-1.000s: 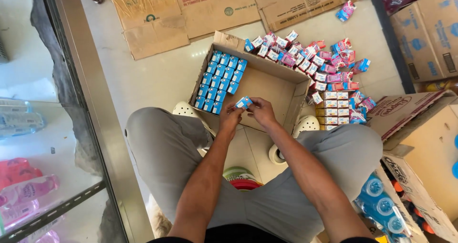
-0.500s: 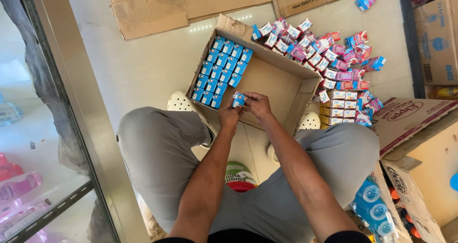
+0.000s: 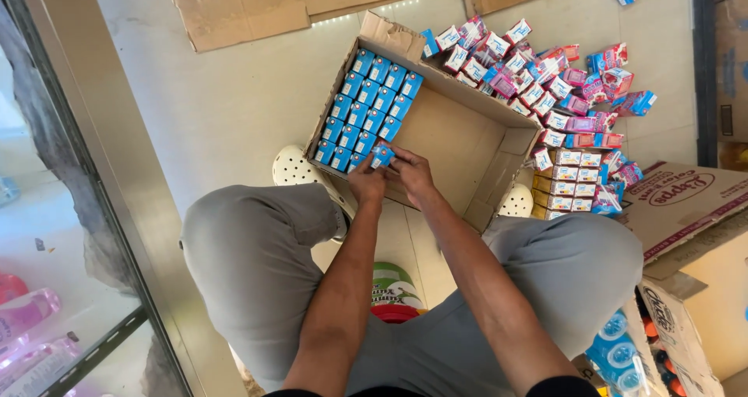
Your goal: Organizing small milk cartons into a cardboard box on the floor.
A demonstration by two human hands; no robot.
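While both hands (image 3: 389,175) pinch a blue carton (image 3: 382,156), forearms converge over box (image 3: 467,144)

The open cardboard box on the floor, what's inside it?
Rows of small blue cartons fill the cardboard box's left side; the rest is bare bottom. Anything beneath those cartons is covered.

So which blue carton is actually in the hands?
The small blue carton at the box's near edge, pinched between left hand and right hand; the rest sit in rows.

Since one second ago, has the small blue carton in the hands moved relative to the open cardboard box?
Barely. The small blue carton, held by both the left hand and right hand, stays at the near end of the blue rows in the cardboard box.
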